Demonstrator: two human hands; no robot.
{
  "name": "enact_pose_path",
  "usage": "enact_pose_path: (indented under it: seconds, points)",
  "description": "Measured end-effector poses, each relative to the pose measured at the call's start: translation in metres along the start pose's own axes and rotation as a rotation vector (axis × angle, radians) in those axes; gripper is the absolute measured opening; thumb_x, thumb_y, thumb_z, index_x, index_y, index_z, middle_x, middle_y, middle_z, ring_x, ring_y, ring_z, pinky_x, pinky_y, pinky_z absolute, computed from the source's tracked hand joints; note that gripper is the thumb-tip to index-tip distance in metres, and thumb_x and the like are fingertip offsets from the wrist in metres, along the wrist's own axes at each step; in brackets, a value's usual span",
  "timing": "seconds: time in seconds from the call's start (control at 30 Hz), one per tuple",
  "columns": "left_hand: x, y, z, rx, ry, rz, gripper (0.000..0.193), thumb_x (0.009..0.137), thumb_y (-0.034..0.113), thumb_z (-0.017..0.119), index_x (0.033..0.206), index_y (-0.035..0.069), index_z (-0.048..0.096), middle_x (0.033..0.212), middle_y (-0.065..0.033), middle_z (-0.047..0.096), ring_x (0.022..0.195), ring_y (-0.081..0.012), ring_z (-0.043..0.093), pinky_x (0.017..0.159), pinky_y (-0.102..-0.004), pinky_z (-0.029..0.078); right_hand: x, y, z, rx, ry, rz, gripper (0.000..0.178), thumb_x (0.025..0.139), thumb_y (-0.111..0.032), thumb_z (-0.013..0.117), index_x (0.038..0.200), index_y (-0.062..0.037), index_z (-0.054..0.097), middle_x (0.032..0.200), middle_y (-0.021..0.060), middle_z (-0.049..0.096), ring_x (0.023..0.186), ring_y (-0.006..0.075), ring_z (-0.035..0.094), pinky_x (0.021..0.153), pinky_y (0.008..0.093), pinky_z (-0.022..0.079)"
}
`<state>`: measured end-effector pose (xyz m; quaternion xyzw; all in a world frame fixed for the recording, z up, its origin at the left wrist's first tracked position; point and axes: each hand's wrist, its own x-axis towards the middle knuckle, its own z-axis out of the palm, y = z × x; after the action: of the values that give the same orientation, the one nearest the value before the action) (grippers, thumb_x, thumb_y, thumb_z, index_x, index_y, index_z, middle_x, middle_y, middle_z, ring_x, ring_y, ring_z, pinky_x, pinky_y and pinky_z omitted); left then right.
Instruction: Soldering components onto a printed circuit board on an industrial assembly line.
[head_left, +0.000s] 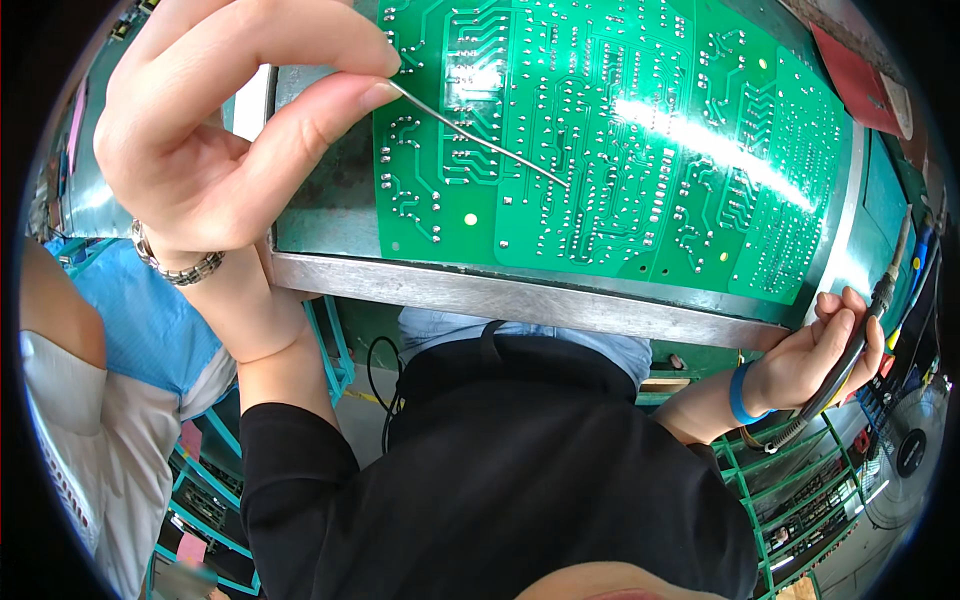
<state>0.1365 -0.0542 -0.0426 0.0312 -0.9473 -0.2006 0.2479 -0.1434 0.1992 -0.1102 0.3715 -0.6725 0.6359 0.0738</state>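
Fingers (330, 35) of your left hand (225, 175) pinch the solder wire (480, 138) over the circuit board (620, 170), upper centre, while your right hand (815, 357) grips the soldering iron (852, 357) at far right, so best steady the wire's tip on one joint.

Green board (625, 215): passage is left over its right half
Wire (480, 142): board's left half is crossed
Left hand (205, 170): board's far-left corner is blocked
Rail (520, 307): board's near side is bordered
Soldering iron (884, 290): board's right side is obstructed
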Motion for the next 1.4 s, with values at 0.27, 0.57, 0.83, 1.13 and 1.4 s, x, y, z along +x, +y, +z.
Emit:
enact_pose_path:
  seconds: [0.27,0.57,0.83,1.13,1.4]
  points:
    - [0.0,0.0,-0.001,0.019,0.006,0.003,0.02,0.059,-0.003,0.066,0.077,-0.008,0.058,0.076,-0.0151,0.054,0.064,-0.0202,0.048,0.056,-0.0273,0.034,0.0,-0.001,0.001,0.015,-0.012,0.002,0.025,0.084,0.007,0.044,0.109,0.003,0.045,0.088,0.0218,0.06,0.067,0.0195,0.056,0.063,0.0269,0.048]
    - [-0.001,-0.002,-0.003,0.032,0.009,0.011,0.02,0.061,-0.003,0.066,0.078,-0.009,0.058,0.076,-0.0156,0.055,0.065,-0.0209,0.049,0.056,-0.0278,0.035,0.0,-0.001,0.002,0.001,-0.004,0.015,0.025,0.084,0.007,0.043,0.109,0.0021,0.045,0.089,0.0216,0.06,0.067,0.0192,0.057,0.064,0.0262,0.048]
    - [-0.01,0.001,-0.007,0.086,0.083,-0.091,0.015,0.065,-0.008,0.063,0.078,-0.012,0.058,0.079,-0.018,0.058,0.071,-0.0235,0.051,0.062,-0.0294,0.039,-0.001,-0.002,0.001,-0.083,0.097,0.0,0.03,0.092,-0.012,0.037,0.118,0.0039,0.041,0.087,0.0208,0.06,0.064,0.0183,0.056,0.06,0.0244,0.047]
    - [-0.018,0.001,-0.014,0.151,0.06,-0.183,0.011,0.068,-0.012,0.06,0.079,-0.015,0.058,0.078,-0.0194,0.06,0.072,-0.0235,0.055,0.071,-0.0318,0.044,0.019,-0.037,0.004,0.536,-0.286,-0.007,0.061,0.089,-0.051,0.039,0.124,-0.0014,0.044,0.081,0.0085,0.054,0.058,0.012,0.038,0.052,0.0245,0.029]
    - [-0.021,0.006,-0.007,0.223,0.047,-0.17,0.008,0.073,-0.01,0.057,0.08,-0.012,0.059,0.078,-0.0176,0.059,0.074,-0.0241,0.055,0.072,-0.0319,0.042,0.011,-0.07,0.059,0.417,-0.6,0.049,0.038,0.086,-0.034,0.057,0.108,-0.0045,0.049,0.071,0.0081,0.053,0.051,0.0138,0.052,0.045,0.0235,0.041]
